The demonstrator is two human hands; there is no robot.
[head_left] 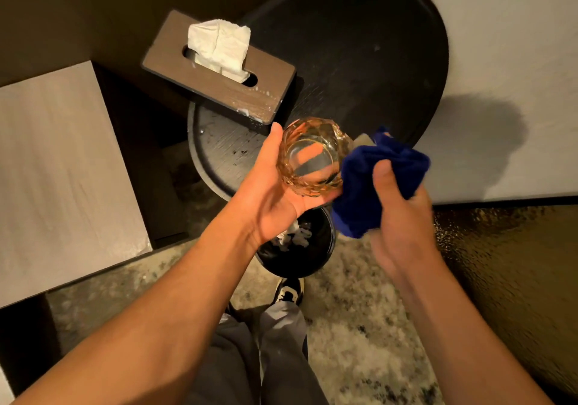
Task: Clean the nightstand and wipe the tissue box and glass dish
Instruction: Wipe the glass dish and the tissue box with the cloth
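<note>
My left hand (269, 192) holds a faceted amber glass dish (312, 157) up above the nightstand, thumb on its left rim and fingers showing through the glass. Against the dish's right side, my right hand (402, 213) presses a bunched blue cloth (375, 182). A brown wooden tissue box (219, 88) with a white tissue sticking out rests at the back left, partly on the small round dark nightstand top (219, 154). White specks and smears show on the box lid and the tabletop.
A larger black round surface (359, 54) lies behind the dish. Below my hands stands a black bin (300, 248) with white crumpled paper inside. A pale bed edge (62, 170) is on the left, a white wall on the right, speckled carpet and my shoe below.
</note>
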